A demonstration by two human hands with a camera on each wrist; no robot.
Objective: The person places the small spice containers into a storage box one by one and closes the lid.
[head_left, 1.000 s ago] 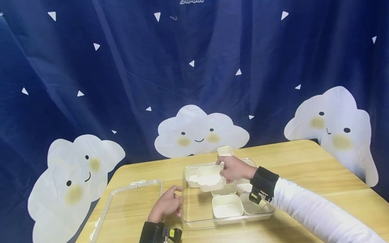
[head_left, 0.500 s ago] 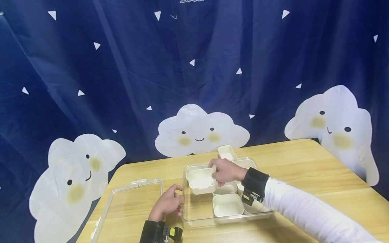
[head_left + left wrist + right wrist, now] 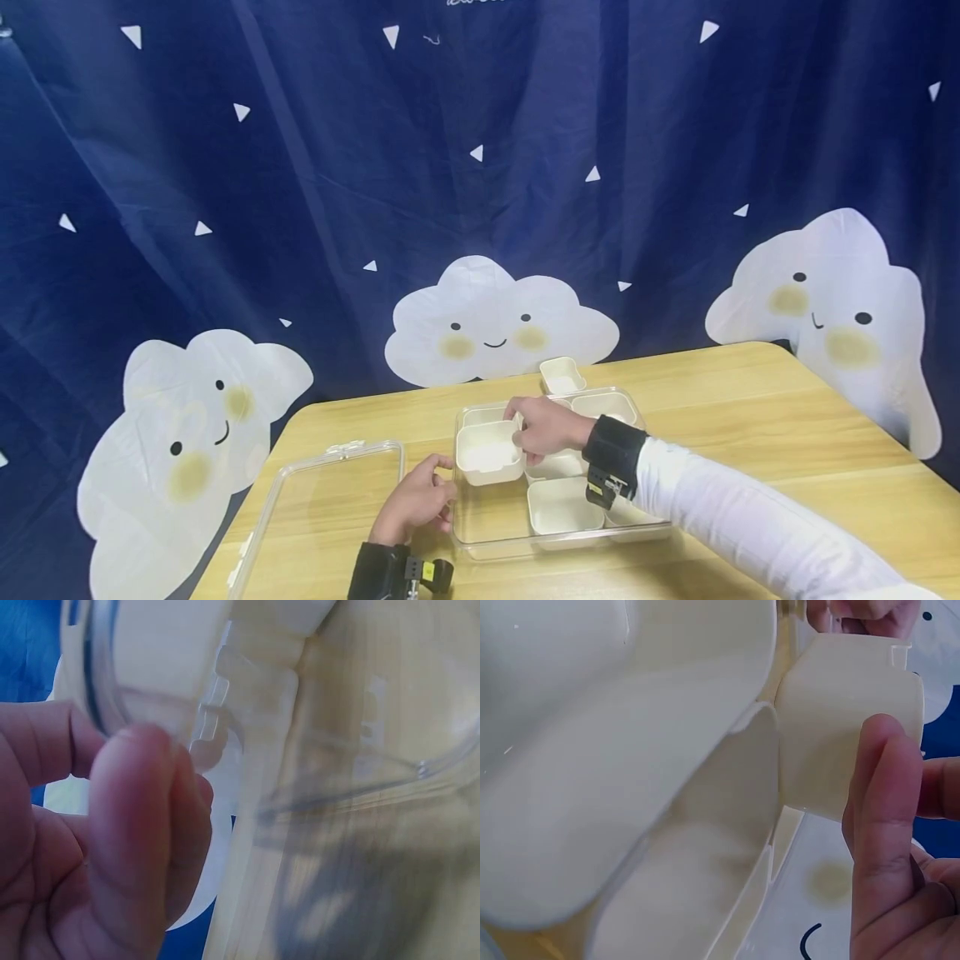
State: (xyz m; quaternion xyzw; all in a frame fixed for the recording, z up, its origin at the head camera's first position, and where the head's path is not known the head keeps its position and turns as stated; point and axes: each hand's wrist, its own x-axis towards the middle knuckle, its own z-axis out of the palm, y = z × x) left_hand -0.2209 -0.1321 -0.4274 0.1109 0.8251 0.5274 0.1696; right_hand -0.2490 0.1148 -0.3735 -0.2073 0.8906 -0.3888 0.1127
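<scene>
My right hand (image 3: 551, 427) pinches the right wall of a small cream box (image 3: 483, 454), held at the left side of a large clear plastic box (image 3: 491, 548). In the right wrist view, the fingertips (image 3: 885, 772) lie against the held box's wall (image 3: 825, 712). More cream boxes sit inside the clear box, among them a front one (image 3: 566, 508) and a back-right one (image 3: 606, 405). My left hand (image 3: 420, 497) is outside the clear box, fingertips touching its left wall. The left wrist view has the thumb (image 3: 131, 817) right at the clear wall.
A clear lid (image 3: 277, 492) with clips lies flat left of the clear box. One small cream box (image 3: 562, 377) stands behind the clear box on the wooden table (image 3: 750, 467). A dark blue curtain (image 3: 480, 200) with printed clouds hangs behind the table.
My right hand has carried the cream box leftward and slightly toward me, over the left part of the clear box. The left hand stays at the clear box's left wall.
</scene>
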